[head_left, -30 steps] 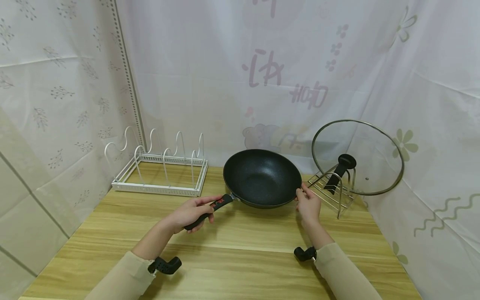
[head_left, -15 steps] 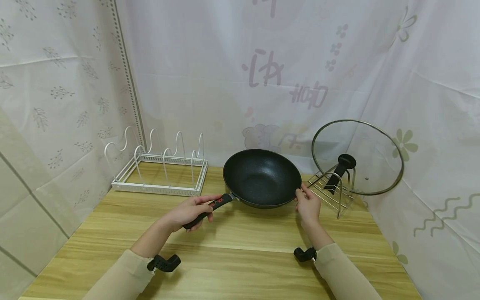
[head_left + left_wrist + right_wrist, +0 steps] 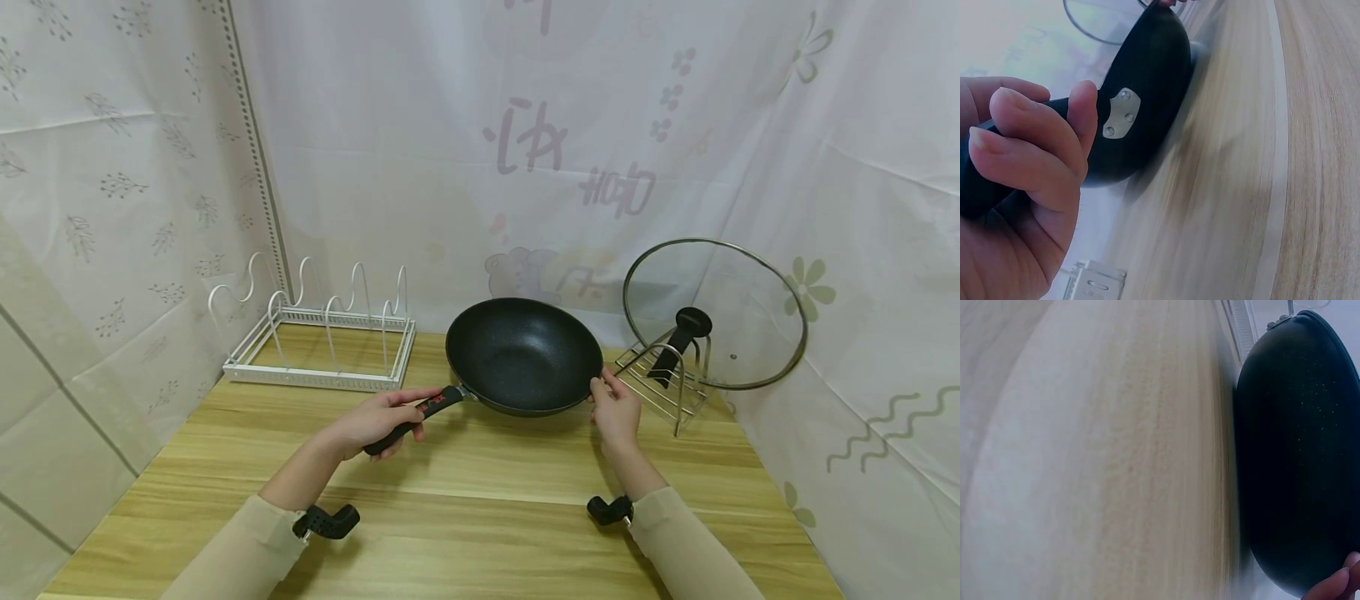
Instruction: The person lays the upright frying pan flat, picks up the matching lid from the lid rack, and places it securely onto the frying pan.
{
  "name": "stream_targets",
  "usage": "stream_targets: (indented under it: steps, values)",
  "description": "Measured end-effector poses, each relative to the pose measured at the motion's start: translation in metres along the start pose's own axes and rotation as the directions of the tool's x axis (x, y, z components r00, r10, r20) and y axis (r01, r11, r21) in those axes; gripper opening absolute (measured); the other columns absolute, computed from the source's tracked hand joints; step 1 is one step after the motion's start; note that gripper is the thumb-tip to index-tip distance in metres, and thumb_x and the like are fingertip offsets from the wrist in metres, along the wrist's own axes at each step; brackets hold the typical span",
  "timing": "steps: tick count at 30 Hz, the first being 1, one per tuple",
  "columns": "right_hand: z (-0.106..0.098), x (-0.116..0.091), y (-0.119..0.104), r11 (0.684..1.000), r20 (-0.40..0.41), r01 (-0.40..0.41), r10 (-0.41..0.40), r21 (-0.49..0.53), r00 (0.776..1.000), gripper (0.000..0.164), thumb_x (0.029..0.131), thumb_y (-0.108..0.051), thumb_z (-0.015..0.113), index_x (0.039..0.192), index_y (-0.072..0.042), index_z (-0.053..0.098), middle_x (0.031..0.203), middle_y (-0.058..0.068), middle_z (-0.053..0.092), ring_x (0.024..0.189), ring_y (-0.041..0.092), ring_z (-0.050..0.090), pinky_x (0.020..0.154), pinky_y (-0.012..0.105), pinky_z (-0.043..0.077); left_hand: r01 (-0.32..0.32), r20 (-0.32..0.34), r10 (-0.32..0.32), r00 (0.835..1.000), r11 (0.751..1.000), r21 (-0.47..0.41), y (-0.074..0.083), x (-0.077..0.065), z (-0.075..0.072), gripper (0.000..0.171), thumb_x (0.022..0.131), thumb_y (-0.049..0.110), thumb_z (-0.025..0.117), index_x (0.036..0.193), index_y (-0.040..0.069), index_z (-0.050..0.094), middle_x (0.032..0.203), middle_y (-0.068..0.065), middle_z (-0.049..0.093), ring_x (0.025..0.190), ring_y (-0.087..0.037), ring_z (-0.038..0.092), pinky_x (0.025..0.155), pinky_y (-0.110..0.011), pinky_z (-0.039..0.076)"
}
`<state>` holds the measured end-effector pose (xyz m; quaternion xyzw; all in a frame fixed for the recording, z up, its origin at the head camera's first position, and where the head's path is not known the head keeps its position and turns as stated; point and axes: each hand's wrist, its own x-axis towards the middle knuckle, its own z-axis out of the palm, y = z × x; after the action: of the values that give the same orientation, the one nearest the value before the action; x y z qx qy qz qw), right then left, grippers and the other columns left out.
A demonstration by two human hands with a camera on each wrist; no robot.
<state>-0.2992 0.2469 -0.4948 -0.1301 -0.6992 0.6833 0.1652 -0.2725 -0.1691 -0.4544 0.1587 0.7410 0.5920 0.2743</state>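
A black wok (image 3: 525,358) is at the middle of the wooden table, its dark inside facing up. My left hand (image 3: 378,425) grips the wok's black handle (image 3: 442,400), and in the left wrist view its fingers (image 3: 1029,144) curl round it. A riveted metal plate (image 3: 1121,114) joins handle and pan. On the far side from the handle, my right hand (image 3: 618,412) pinches the rim with thumb and fingers. The right wrist view shows the wok's outer wall (image 3: 1297,444), with fingertips (image 3: 1329,586) at its lower edge.
To the left stands a white wire rack (image 3: 315,381) with upright loops. A glass lid (image 3: 757,333) with a black knob leans in a small metal stand (image 3: 678,400) close beside the right hand. Patterned curtains (image 3: 420,167) hang behind the wooden table (image 3: 480,533).
The left hand and the handle's end have shifted very slightly left and up. The right hand and the pan look nearly still.
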Motion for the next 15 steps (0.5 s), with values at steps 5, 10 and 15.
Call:
stream_targets:
  steps: [5, 10, 15]
  values:
    - [0.001, 0.0013, 0.0034, 1.0, -0.012, 0.009, -0.009, -0.009, 1.0, 0.052, 0.109, -0.016, 0.065, 0.158, -0.001, 0.057, 0.066, -0.016, 0.063, 0.043, 0.0, 0.046, 0.046, 0.018, 0.044, 0.0, 0.008, 0.0, 1.0, 1.0, -0.005, -0.0003, 0.0006, -0.0019, 0.062, 0.111, 0.02, 0.054, 0.171, 0.018, 0.041, 0.094, -0.006, 0.07, 0.046, -0.008, 0.047, 0.041, -0.024, 0.04]
    - [0.0013, 0.0001, 0.0028, 1.0, -0.01, 0.001, -0.001, -0.003, 1.0, 0.052, 0.109, -0.016, 0.065, 0.158, -0.001, 0.057, 0.065, -0.016, 0.063, 0.043, 0.0, 0.046, 0.047, 0.017, 0.044, -0.001, 0.008, 0.001, 1.0, 1.0, -0.003, -0.001, 0.0013, -0.0039, 0.061, 0.111, 0.02, 0.055, 0.171, 0.018, 0.042, 0.094, -0.007, 0.07, 0.045, -0.008, 0.047, 0.04, -0.025, 0.04]
    - [0.0009, -0.0031, -0.0002, 1.0, 0.001, -0.01, 0.01, 0.0, 1.0, 0.054, 0.109, -0.016, 0.066, 0.16, -0.001, 0.055, 0.068, -0.012, 0.066, 0.043, 0.001, 0.046, 0.047, 0.018, 0.044, -0.005, 0.008, 0.005, 1.0, 1.0, 0.001, -0.0021, 0.002, -0.0057, 0.061, 0.111, 0.019, 0.054, 0.171, 0.018, 0.043, 0.094, -0.008, 0.07, 0.045, -0.008, 0.046, 0.04, -0.025, 0.04]
